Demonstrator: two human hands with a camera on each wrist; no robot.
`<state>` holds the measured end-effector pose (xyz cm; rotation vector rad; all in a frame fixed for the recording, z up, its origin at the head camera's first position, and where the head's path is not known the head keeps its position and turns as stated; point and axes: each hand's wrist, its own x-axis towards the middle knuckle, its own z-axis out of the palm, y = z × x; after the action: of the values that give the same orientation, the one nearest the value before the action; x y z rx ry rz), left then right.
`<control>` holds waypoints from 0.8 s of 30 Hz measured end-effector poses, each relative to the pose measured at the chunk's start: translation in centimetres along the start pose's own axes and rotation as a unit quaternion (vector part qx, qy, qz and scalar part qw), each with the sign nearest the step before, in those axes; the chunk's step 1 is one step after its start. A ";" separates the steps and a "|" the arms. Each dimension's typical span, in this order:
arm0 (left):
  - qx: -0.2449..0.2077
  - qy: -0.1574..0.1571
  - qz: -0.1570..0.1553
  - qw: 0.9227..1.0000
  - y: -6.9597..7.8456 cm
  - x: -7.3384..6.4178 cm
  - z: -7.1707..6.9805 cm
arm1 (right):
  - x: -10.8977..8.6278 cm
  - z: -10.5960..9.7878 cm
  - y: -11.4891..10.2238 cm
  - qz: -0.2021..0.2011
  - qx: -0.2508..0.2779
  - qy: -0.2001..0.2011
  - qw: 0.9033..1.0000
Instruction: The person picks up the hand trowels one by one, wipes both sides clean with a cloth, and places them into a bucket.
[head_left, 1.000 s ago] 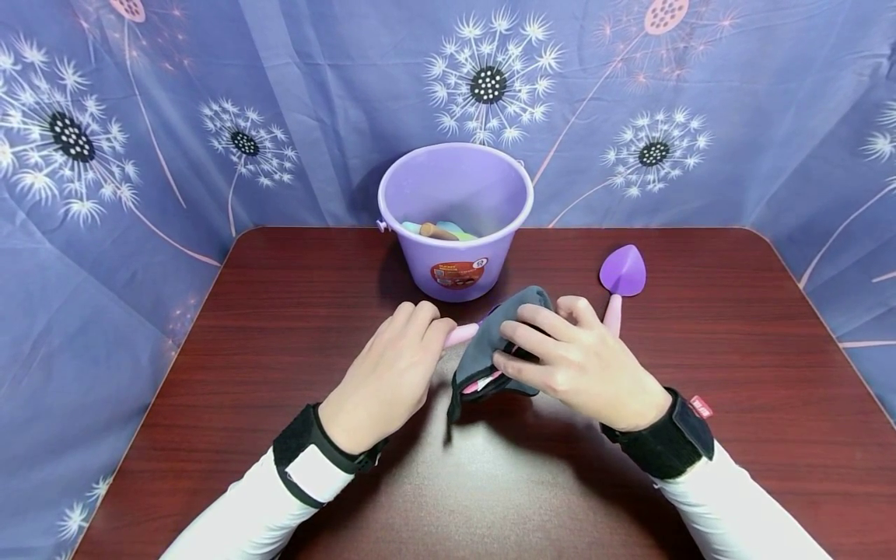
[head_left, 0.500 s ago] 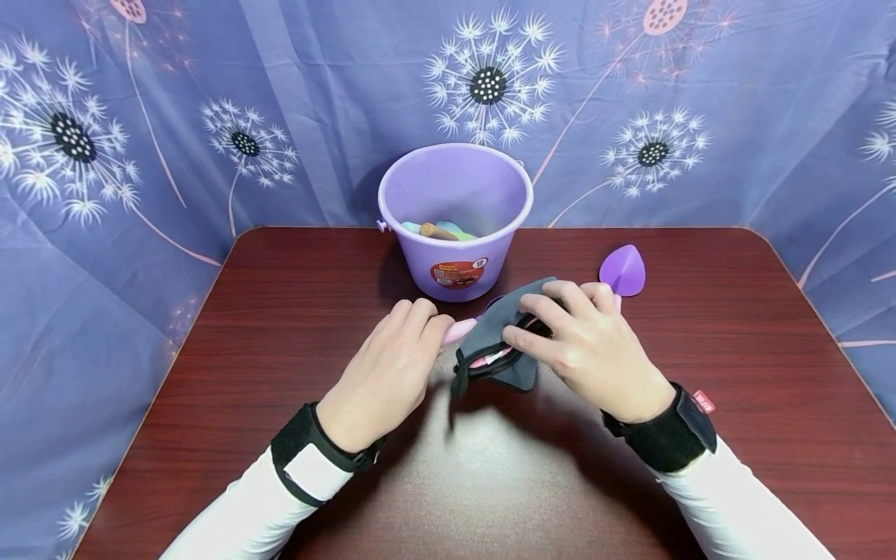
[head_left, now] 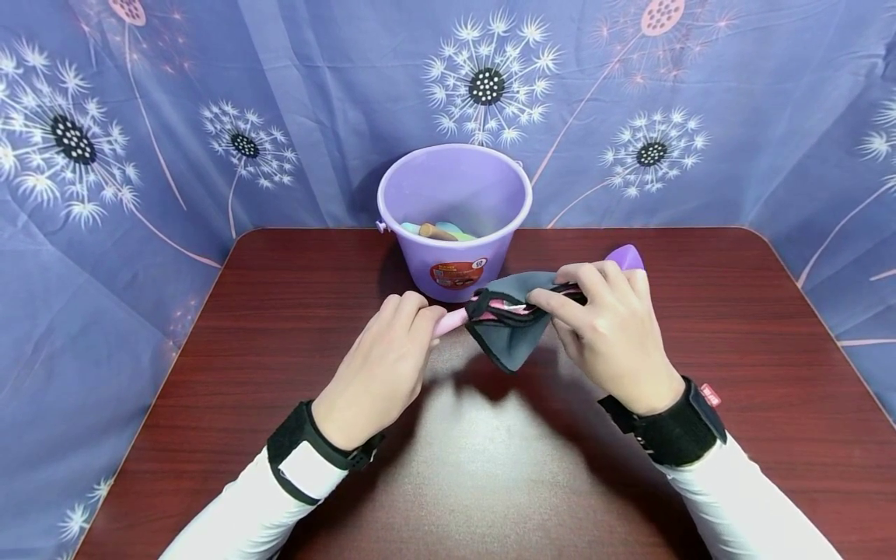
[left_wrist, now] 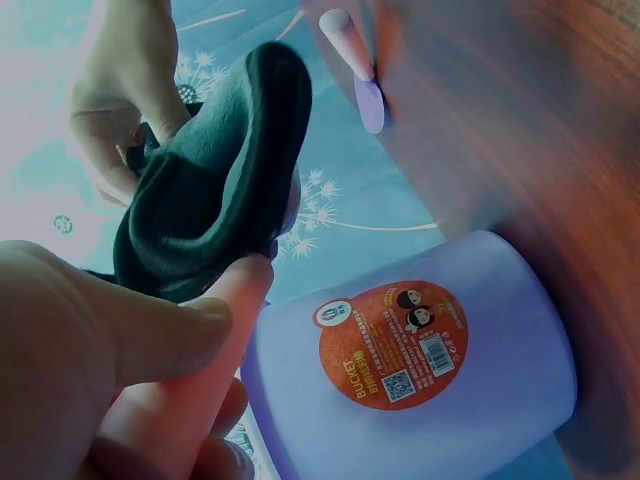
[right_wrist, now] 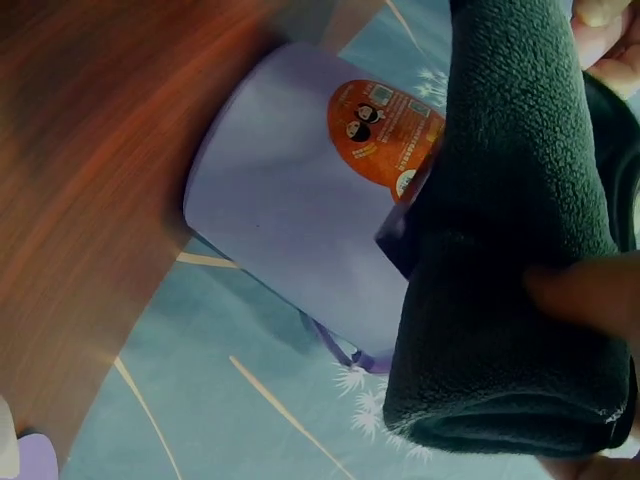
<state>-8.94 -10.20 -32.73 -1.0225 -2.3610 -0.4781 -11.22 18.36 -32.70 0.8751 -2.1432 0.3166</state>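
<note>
My left hand point(head_left: 378, 365) grips the pink handle point(head_left: 451, 321) of a tool whose far end is mostly hidden behind a dark grey fleecy cloth point(head_left: 514, 346) with black edging. In the left wrist view the thumb lies along that handle point(left_wrist: 245, 295), and the cloth point(left_wrist: 215, 190) bunches at its end. My right hand point(head_left: 616, 334) pinches the folded cloth from the right. Something pink and white shows inside the fold. A purple edge point(right_wrist: 395, 245) sticks out beside the cloth in the right wrist view.
Behind the hands stands a purple bucket point(head_left: 413, 264) with green, blue and brown things inside. A second trowel with a purple blade point(head_left: 625, 255) and pink handle point(left_wrist: 345, 42) lies on the dark red-brown table point(head_left: 280, 295), partly behind my right hand. A blue floral curtain point(head_left: 336, 101) hangs behind.
My right hand has moved up and right with the cloth, turning its open fold more level and covering more of the second trowel. My left hand keeps its grip and has barely shifted.
</note>
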 end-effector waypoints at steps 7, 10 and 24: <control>-0.003 -0.004 -0.011 1.000 -0.1 0.0 0.0 | 0.0 -0.1 0.1 0.036 -0.003 0.019 0.999; 0.001 -0.009 -0.018 1.000 -0.1 0.0 0.0 | -0.1 -0.2 0.2 0.050 -0.005 0.014 0.999; 0.012 0.007 -0.032 0.999 0.2 -0.1 0.6 | -0.5 -0.1 -0.3 0.137 0.037 0.007 0.990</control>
<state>-8.94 -9.81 -33.21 -0.9327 -2.3860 -0.4793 -10.74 18.43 -33.03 0.6161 -2.2513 0.5426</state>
